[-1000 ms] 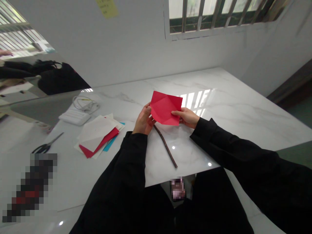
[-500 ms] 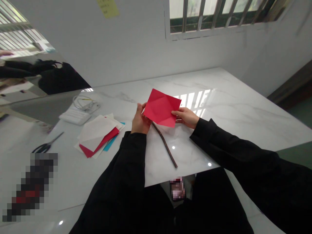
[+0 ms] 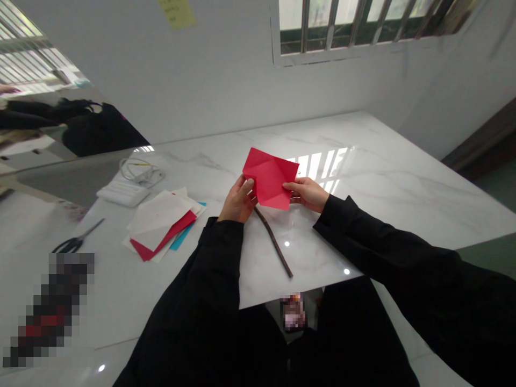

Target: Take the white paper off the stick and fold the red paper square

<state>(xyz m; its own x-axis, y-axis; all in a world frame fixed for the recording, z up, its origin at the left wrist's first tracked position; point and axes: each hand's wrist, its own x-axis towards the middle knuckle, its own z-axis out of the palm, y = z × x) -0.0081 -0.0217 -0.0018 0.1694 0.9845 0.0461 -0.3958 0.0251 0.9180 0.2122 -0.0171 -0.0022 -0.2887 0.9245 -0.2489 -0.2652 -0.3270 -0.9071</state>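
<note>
Red paper, matte and thin, carries soft creases that break its face into shallow facets. Through the head feed I see it raised over the glossy, grey-veined table. A slim brown stick, slightly bent, lies below on the stone-like surface. To the left, flat sheets of white, red and blue overlap in a loose pile, beside a smooth white box with a coiled cable. Pixelation masks a dark object near the scissors and another below the table edge, so I can't identify either. Most of the lower sheets are covered, and the fingers behind the paper are largely hidden. The stick's far end runs up to the left fingers; I can't tell whether they touch. My left grip pinches the paper at its lower left edge, thumb in front. My right grip clasps the right edge, thumb on the face, so the paper spans the gap between both.
</note>
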